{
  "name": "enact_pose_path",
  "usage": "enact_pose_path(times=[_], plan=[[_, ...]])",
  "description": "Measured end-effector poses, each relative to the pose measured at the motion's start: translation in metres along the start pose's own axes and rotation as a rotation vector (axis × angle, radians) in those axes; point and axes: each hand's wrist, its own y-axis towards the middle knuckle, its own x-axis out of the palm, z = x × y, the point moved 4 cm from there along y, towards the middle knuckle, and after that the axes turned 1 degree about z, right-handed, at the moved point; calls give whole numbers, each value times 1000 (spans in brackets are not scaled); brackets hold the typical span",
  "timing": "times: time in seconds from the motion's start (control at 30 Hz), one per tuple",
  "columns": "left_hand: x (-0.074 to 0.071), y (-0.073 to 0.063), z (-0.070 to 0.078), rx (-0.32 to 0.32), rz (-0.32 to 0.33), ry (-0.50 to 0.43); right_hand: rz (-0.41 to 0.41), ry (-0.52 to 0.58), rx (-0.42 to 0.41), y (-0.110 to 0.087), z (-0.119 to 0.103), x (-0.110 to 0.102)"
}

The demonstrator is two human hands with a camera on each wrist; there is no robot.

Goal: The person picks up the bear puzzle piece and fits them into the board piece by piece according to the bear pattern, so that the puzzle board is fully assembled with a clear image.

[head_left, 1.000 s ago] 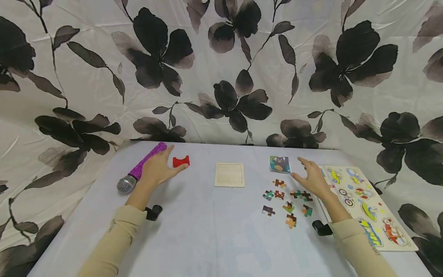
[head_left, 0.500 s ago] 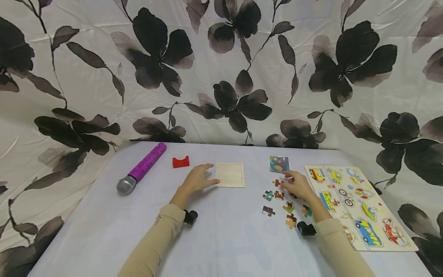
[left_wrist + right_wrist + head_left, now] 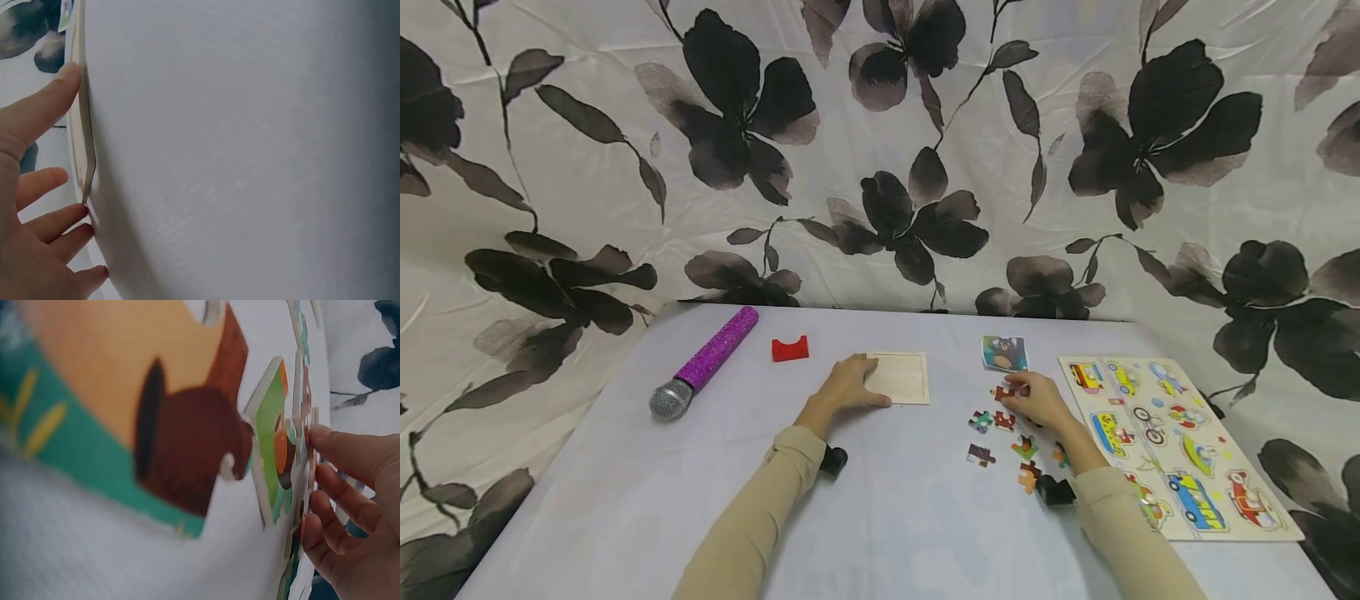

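Note:
My left hand (image 3: 844, 385) is at the left side of a square pale wooden tray (image 3: 901, 377), thumb at its near edge and fingers spread toward its far left corner. In the left wrist view, the thumb (image 3: 53, 103) touches the tray's edge (image 3: 84, 134). On the right, my right hand (image 3: 1036, 400) pinches a brown jigsaw puzzle piece (image 3: 999, 393) lying among several loose pieces, such as a teal one (image 3: 981, 422) and a purple-grey one (image 3: 981, 455). The right wrist view shows its fingertips at a thin piece edge (image 3: 313, 447); the palm hides part of the pile.
A bear picture card (image 3: 1004, 353) lies behind the pieces. At right is a vehicle puzzle board (image 3: 1180, 446), close to the right forearm. A red curved block (image 3: 790, 349) and a purple glitter microphone (image 3: 715, 350) lie at left. A floral cloth hangs behind the white table.
My left hand has moved right from above the microphone to the wooden tray. My right hand has come left and down from beside the card to the brown puzzle piece.

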Motion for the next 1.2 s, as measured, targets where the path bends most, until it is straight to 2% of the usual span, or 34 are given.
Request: enact_pose_path(times=[0.27, 0.5, 0.73, 0.77, 0.9, 1.0, 1.1, 1.2], plan=[[2, -1, -2, -3, -18, 28, 17, 20, 9, 4, -3, 0], [7, 6, -1, -8, -25, 5, 24, 88, 17, 9, -1, 1], [8, 10, 2, 6, -29, -31, 39, 337, 126, 18, -4, 3], [9, 11, 1, 2, -35, -37, 35, 381, 145, 19, -6, 4], [10, 10, -2, -16, -43, -62, 13, 505, 134, 25, -18, 12], [11, 10, -4, -13, -36, -77, 6, 506, 92, 31, -30, 20], [12, 9, -5, -16, -29, -97, 26, 470, 101, 39, -42, 30], [13, 9, -7, -21, -21, -121, 45, 495, 121, 49, -54, 44]])
